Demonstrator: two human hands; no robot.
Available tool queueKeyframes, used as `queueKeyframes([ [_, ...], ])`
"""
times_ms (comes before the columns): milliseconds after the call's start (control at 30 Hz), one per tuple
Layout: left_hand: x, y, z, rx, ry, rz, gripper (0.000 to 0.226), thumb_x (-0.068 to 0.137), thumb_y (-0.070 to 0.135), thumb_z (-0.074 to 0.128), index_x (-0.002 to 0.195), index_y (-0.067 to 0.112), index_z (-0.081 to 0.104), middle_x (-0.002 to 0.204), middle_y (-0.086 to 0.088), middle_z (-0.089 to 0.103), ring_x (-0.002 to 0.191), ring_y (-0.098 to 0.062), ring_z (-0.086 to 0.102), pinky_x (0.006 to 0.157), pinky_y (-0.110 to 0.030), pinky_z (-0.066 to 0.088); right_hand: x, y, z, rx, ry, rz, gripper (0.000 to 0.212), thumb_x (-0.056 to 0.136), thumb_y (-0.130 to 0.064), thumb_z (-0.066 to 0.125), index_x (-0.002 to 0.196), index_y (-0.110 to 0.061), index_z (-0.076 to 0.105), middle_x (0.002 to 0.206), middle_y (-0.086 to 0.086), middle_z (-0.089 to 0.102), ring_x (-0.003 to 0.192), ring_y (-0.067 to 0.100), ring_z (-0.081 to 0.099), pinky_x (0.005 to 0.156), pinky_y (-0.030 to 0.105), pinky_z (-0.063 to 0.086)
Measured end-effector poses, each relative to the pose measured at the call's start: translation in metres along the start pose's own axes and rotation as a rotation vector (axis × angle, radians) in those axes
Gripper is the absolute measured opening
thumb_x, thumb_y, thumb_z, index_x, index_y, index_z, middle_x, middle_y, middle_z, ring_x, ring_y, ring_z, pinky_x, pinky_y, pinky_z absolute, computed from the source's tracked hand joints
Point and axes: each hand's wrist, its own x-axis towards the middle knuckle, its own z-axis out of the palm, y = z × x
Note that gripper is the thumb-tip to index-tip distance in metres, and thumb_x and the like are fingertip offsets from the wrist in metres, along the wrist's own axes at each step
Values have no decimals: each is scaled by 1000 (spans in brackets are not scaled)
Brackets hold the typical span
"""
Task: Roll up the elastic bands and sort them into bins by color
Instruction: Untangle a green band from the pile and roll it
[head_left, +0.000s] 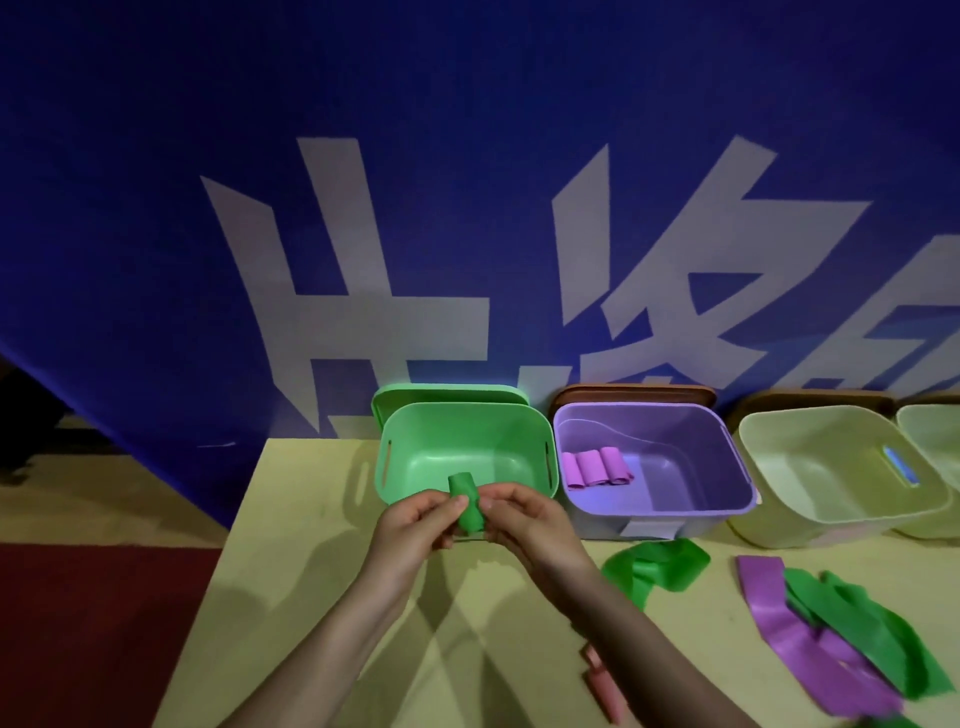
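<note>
Between our left hand (415, 519) and right hand (524, 514), both pinching it, sits a rolled green band (464, 500). Just beyond: green bin (467, 447). Farther right, purple bin (691, 467) holding 3 purple rolls (597, 466); loose bands (831, 623) lower right.

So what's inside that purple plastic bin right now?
Three rolled-up purple elastic bands lie side by side against the left wall of the purple plastic bin. The rest of its floor shows bare, though the near wall hides the closest strip.
</note>
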Motion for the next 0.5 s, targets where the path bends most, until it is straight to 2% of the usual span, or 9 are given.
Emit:
queueKeyframes([
  [133, 42, 1, -18, 42, -14, 26, 16, 88, 9, 62, 73, 7, 62, 59, 3, 55, 57, -9, 49, 56, -18, 41, 45, -10, 11, 32, -24, 86, 9, 90, -3, 60, 85, -7, 67, 65, 2, 56, 57, 6, 54, 60, 16, 49],
  [233, 69, 5, -34, 68, 13, 64, 13, 89, 9, 63, 76, 8, 65, 61, 4, 57, 58, -5, 52, 58, -17, 45, 81, -14, 20, -60, -50, 114, 5, 88, -7, 66, 88, -11, 68, 70, -1, 62, 66, 7, 58, 66, 17, 50],
  [300, 86, 7, -42, 116, 43, 76, 12, 90, 8, 62, 82, 15, 69, 69, 4, 64, 64, -4, 58, 61, -18, 50, 104, -15, 26, -146, -33, 95, 11, 85, -6, 68, 90, -15, 68, 78, -2, 65, 74, 7, 60, 70, 18, 50],
  [400, 111, 4, -54, 265, 22, 99, 25, 93, 10, 56, 80, 25, 70, 77, 0, 69, 75, -16, 65, 69, -30, 53, 130, -12, 31, -328, -11, -37, 14, 86, -1, 67, 95, -12, 68, 85, -1, 66, 74, 6, 59, 69, 15, 50],
  [433, 118, 1, -58, 349, 2, 124, 24, 93, 16, 54, 77, 21, 71, 75, -4, 69, 75, -21, 65, 69, -36, 52, 138, -9, 32, -373, -7, -78, 15, 87, -1, 65, 100, -9, 68, 86, 2, 66, 73, 6, 59, 69, 14, 49],
  [500, 129, -6, -62, 522, 9, 207, 27, 91, 25, 55, 74, 9, 68, 68, -10, 62, 67, -25, 57, 63, -39, 44, 150, -4, 33, -428, -28, -116, 14, 89, -3, 63, 102, -5, 66, 85, 5, 64, 72, 8, 57, 69, 17, 49],
])
